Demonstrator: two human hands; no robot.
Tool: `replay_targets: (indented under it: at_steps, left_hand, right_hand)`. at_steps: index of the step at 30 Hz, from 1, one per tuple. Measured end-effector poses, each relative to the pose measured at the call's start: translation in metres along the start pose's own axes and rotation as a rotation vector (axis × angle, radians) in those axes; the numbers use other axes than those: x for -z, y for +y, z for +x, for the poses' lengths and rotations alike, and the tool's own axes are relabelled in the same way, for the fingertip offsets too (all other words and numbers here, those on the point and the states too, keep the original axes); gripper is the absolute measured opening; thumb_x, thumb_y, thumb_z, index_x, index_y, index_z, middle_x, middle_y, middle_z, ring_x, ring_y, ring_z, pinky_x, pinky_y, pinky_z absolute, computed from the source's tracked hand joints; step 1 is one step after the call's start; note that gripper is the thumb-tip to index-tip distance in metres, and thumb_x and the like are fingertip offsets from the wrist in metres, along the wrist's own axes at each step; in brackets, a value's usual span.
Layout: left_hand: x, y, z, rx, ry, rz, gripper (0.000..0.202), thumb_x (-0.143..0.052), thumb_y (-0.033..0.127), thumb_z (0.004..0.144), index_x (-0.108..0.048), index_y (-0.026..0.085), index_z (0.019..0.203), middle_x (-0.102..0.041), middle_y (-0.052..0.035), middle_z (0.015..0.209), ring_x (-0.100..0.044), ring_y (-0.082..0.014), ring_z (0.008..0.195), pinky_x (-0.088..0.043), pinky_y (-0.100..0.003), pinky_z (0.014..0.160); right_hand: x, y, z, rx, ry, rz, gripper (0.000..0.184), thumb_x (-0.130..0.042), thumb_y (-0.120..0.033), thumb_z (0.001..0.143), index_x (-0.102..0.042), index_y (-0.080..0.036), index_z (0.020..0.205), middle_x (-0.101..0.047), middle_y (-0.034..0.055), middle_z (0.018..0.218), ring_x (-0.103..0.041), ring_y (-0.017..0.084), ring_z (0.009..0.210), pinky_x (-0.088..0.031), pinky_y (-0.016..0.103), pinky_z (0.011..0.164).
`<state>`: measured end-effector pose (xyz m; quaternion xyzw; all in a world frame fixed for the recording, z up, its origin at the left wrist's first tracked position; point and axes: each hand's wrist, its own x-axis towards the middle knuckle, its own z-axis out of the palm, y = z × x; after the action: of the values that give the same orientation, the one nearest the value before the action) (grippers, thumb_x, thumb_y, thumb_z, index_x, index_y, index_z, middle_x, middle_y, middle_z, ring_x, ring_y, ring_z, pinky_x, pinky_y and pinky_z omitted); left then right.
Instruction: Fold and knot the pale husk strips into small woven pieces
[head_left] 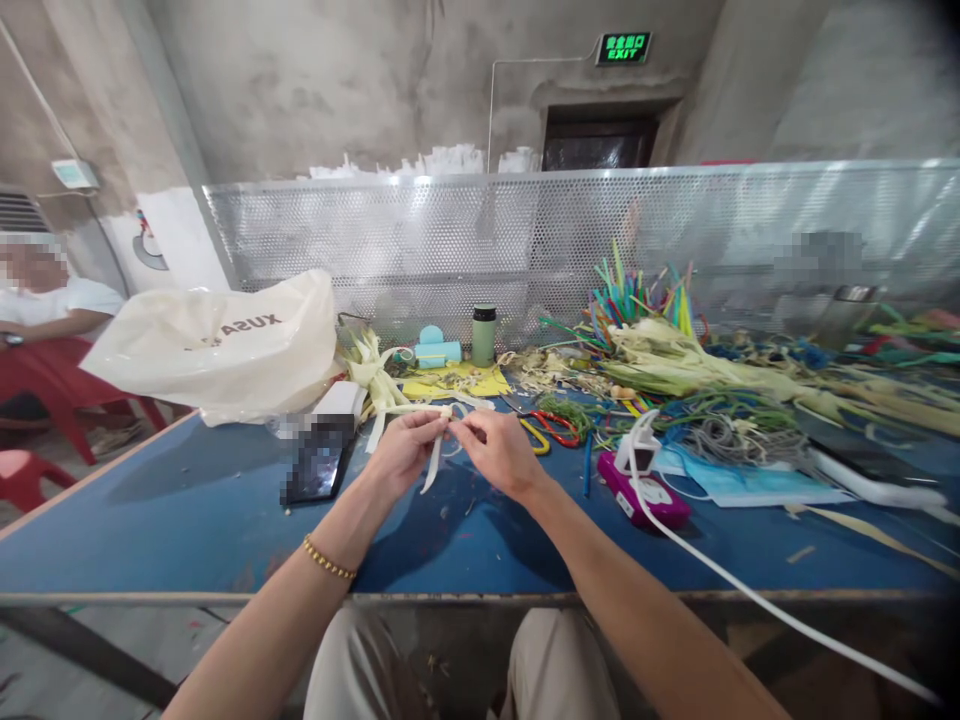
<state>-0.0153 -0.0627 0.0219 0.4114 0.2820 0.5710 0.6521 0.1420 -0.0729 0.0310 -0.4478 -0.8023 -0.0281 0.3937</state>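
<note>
Over the front middle of the blue table (225, 540), my left hand (405, 450) pinches a pale corn husk strip (433, 468), whose loose end hangs below the fingers. My right hand (499, 450) meets it from the other side, thumb and fingertips closed on the same husk near a small knotted-looking part. The fingers hide most of that part. Just behind my hands lie more pale husks (371, 370) and a yellow sheet (465, 380) with scraps on it. Red-handled scissors (562, 428) and a yellow handle (535, 436) lie right of my right hand.
Left stand a phone (319, 465) and a large cream bag (217, 345). To the right are a purple power strip (645, 495) with a white cable, blue face mask (765, 482), wire coils and a husk pile (682, 360). A green bottle (484, 340) stands behind. A person sits far left.
</note>
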Motion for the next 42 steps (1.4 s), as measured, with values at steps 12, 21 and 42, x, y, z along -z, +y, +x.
replay_targets:
  at_steps: [12,21,42]
  left_hand:
    - [-0.005,-0.004,-0.002,0.049,0.050,0.044,0.028,-0.087,0.021,0.052,-0.073,0.012,0.074,-0.069,-0.0039,0.069,-0.058,-0.0108,0.060,-0.036,-0.022,0.053]
    - [-0.003,-0.010,0.000,-0.124,0.071,0.125,0.026,-0.087,0.027,0.053,-0.074,0.010,0.067,-0.066,-0.0042,0.061,-0.049,-0.0084,0.055,-0.033,-0.023,0.056]
    - [-0.005,-0.008,-0.003,-0.158,0.008,0.231,0.024,-0.084,0.030,0.059,-0.076,0.011,0.071,-0.066,-0.0046,0.062,-0.047,-0.0093,0.056,-0.034,-0.024,0.056]
  right_hand:
    - [-0.010,-0.011,-0.002,-0.120,-0.069,-0.063,0.020,-0.057,-0.023,0.086,-0.066,-0.020,0.068,-0.070,0.0050,0.078,-0.059,0.016,0.070,-0.032,0.026,0.062]
    - [-0.011,-0.013,-0.003,-0.095,-0.080,-0.062,0.025,-0.052,-0.023,0.089,-0.058,-0.019,0.065,-0.069,0.0046,0.073,-0.056,0.015,0.064,-0.027,0.028,0.060]
    - [0.012,0.007,0.008,-0.280,0.002,0.540,0.038,-0.055,-0.044,0.085,-0.062,-0.015,0.061,-0.047,-0.0014,0.055,-0.039,0.011,0.053,-0.027,0.025,0.051]
